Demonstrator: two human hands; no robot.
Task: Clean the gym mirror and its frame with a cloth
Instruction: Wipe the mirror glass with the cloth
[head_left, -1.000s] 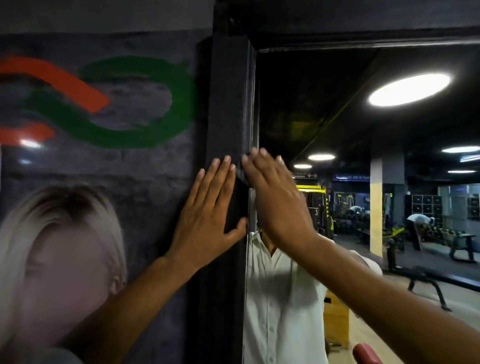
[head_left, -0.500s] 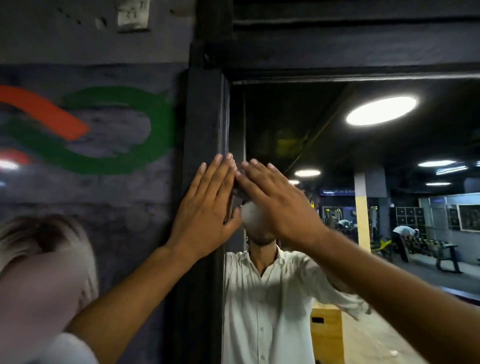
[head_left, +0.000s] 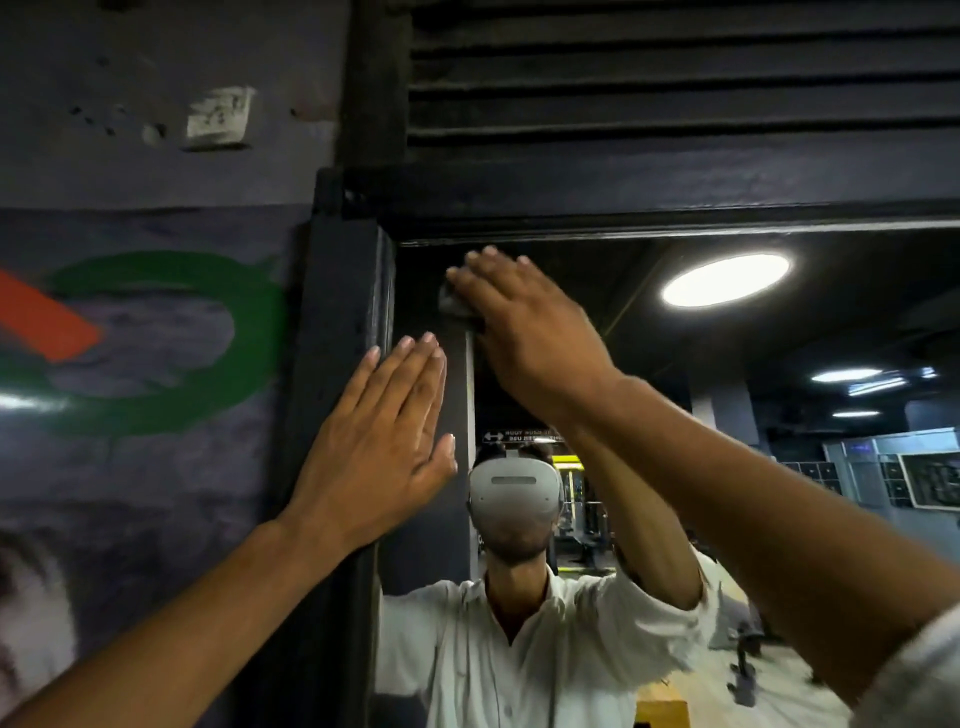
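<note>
Since the earlier frame, the right hand (head_left: 524, 322) has risen from beside the left hand (head_left: 379, 447) to the upper-left corner of the mirror (head_left: 779, 338), at centre frame. Its straight fingers press the grey cloth (head_left: 453, 304) against the glass. The left hand remains flat, fingers extended, on the black vertical frame (head_left: 337, 338), holding nothing.

The right hand (head_left: 524, 332) climbs clear of the left hand (head_left: 379, 447), pushing the grey cloth (head_left: 453, 304) up into the top-left corner of the black-framed mirror (head_left: 727, 364).
</note>
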